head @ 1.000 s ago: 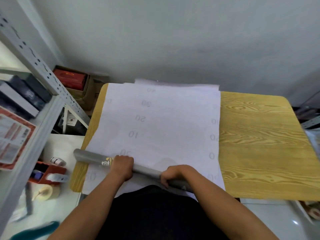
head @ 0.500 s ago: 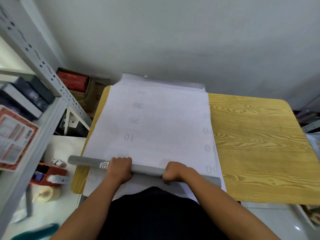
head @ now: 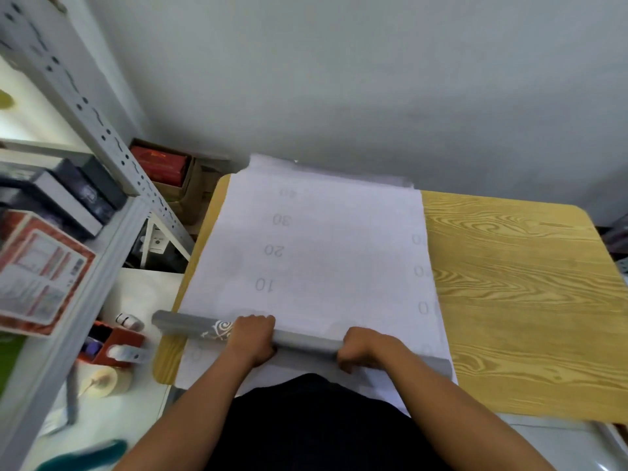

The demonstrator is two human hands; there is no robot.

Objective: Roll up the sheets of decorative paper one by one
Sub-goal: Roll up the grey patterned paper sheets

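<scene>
A sheet of decorative paper (head: 326,253) lies white side up, with faint numbers printed on it, over the left half of a wood-grain table (head: 516,283). Its near end is wound into a grey roll (head: 190,326) with a pale swirl pattern, lying across the table's front edge. My left hand (head: 253,338) grips the roll left of centre. My right hand (head: 363,348) grips it right of centre. The edges of more sheets show under the top one at the far end.
A grey metal shelf (head: 85,107) with boxes stands at the left. Below it a white surface holds a tape roll (head: 105,382), a red box (head: 115,345) and small items. A carton with red packs (head: 163,164) sits behind the table's left corner. A grey wall is beyond.
The roll has turned from slanted to nearly square across the sheet and moved a little forward over the paper. Both hands have stayed on it.
</scene>
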